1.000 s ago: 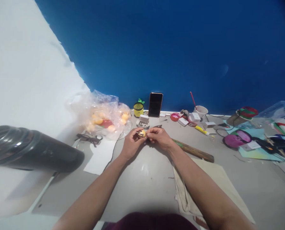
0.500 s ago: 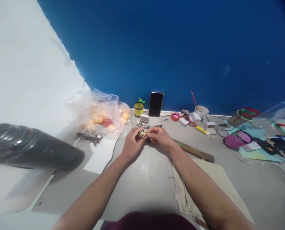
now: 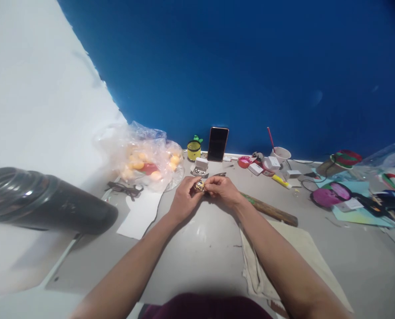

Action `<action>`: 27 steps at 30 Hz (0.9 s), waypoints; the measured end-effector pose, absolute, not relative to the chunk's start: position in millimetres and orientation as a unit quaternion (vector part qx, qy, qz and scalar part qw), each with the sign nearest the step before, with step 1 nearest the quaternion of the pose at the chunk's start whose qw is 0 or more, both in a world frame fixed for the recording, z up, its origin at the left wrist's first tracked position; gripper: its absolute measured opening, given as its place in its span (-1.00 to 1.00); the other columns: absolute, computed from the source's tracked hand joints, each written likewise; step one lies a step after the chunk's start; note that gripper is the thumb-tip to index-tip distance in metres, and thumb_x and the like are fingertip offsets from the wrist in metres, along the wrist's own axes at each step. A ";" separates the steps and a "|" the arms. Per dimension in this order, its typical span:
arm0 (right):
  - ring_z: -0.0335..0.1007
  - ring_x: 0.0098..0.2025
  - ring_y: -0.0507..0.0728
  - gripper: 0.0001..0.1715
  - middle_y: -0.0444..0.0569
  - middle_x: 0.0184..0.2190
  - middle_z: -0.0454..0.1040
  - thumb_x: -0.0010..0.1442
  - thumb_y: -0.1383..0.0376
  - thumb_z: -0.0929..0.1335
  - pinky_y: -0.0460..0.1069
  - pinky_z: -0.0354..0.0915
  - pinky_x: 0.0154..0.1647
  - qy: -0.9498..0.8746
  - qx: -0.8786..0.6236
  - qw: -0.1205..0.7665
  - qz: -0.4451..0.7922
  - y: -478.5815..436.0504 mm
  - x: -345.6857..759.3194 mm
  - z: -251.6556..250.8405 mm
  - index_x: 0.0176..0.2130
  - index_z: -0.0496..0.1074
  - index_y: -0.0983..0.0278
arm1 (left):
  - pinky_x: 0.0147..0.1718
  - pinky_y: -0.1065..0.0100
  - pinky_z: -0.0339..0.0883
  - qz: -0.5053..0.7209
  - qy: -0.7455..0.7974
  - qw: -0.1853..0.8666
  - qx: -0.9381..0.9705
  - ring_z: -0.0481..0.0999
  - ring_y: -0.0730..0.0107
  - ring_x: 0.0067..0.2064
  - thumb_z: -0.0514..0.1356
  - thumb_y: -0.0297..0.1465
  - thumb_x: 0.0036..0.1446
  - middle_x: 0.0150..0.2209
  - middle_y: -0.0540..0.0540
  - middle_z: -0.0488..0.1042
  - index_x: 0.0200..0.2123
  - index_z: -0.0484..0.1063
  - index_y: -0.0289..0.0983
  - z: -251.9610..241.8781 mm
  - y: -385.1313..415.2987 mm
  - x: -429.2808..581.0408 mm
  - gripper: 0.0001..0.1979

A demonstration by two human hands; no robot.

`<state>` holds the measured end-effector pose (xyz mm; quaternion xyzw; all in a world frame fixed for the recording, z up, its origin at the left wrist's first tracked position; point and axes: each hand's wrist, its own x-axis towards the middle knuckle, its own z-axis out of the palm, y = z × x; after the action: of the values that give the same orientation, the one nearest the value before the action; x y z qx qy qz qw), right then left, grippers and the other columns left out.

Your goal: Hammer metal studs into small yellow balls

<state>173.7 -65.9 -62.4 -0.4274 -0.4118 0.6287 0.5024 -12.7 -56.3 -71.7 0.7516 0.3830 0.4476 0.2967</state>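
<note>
- Small round ball, yellow with shiny metallic and dark spots (image 3: 199, 186): held just above the table's middle, between both hands. Change over the last second: less plain yellow faces the camera, more of the spotted metallic surface.
- Left hand (image 3: 185, 200): thumb and fingers curled round the ball from its left side, grasping it; position nearly the same as a second ago.
- Right hand (image 3: 222, 192): thumb and forefinger brought together at the ball's right edge. Whether they pinch the ball itself or a tiny piece against it, cannot tell.
- Meaning, as judged: the ball appears to have been turned within the grip, bringing another part of its surface up; handling is in progress, and the ball is not yet set down.
- Small white box, lid raised, with shiny bits inside (image 3: 200, 166): just beyond the hands, apart from them, unmoved.
- Slim dark metal tool (image 3: 220, 174): lying behind the right hand, partly hidden.
- Brown wooden rod with a green patch (image 3: 274, 212): lying beside the right forearm, unmoved.
- Grey smooth-topped table (image 3: 197, 261): beneath all these.
</note>
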 end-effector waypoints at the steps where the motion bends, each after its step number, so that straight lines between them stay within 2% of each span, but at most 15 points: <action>1: 0.16 -0.57 -0.04 -0.62 -0.13 -0.60 0.45 -0.18 0.09 0.66 -0.11 0.07 -0.55 -0.414 -0.427 0.500 0.629 -66.1 173.9 -61.8 -0.47 0.59 0.27 | 0.02 0.15 0.44 0.447 0.384 0.298 0.751 0.55 0.16 -0.01 0.35 -0.41 0.16 -0.04 -0.16 0.55 0.03 0.53 -0.17 -71.1 -56.4 -13.0 -0.65; 5: 0.16 -0.57 -0.03 -0.64 -0.12 -0.61 0.45 -0.15 0.10 0.64 -0.10 0.08 -0.55 -0.433 -0.428 0.488 0.626 -67.1 174.2 -59.1 -0.47 0.59 0.27 | -0.03 0.16 0.44 0.445 0.389 0.302 0.749 0.55 0.16 -0.07 0.39 -0.35 0.15 -0.08 -0.15 0.56 -0.02 0.56 -0.18 -69.9 -56.6 -14.2 -0.69; 13: 0.18 -0.58 -0.02 -0.69 -0.14 -0.63 0.43 -0.09 0.13 0.61 -0.10 0.09 -0.55 -0.467 -0.451 0.471 0.597 -67.7 175.1 -58.5 -0.46 0.57 0.26 | -0.11 0.22 0.44 0.444 0.397 0.284 0.751 0.55 0.18 -0.12 0.37 -0.37 0.15 -0.13 -0.13 0.57 -0.08 0.57 -0.18 -68.8 -58.4 -13.5 -0.76; 19: 0.22 -0.57 -0.01 -0.72 -0.13 -0.61 0.43 -0.05 0.16 0.59 -0.09 0.14 -0.54 -0.482 -0.467 0.477 0.568 -67.2 171.7 -63.1 -0.46 0.54 0.26 | -0.03 0.19 0.42 0.437 0.404 0.268 0.758 0.56 0.17 -0.10 0.34 -0.37 0.17 -0.13 -0.13 0.58 -0.12 0.59 -0.18 -68.7 -60.3 -12.6 -0.81; 27: 0.28 -0.53 0.00 -0.75 -0.13 -0.58 0.46 -0.04 0.19 0.56 -0.09 0.16 -0.51 -0.496 -0.460 0.465 0.571 -67.1 173.5 -60.0 -0.44 0.52 0.27 | -0.05 0.20 0.45 0.446 0.407 0.285 0.744 0.57 0.18 -0.13 0.37 -0.35 0.14 -0.11 -0.14 0.60 -0.11 0.61 -0.19 -68.2 -63.1 -10.5 -0.78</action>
<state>173.5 -67.1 -60.0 -0.4595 -0.4964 0.5710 0.4652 -10.5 -63.1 -68.2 0.7442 0.4074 0.4462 0.2847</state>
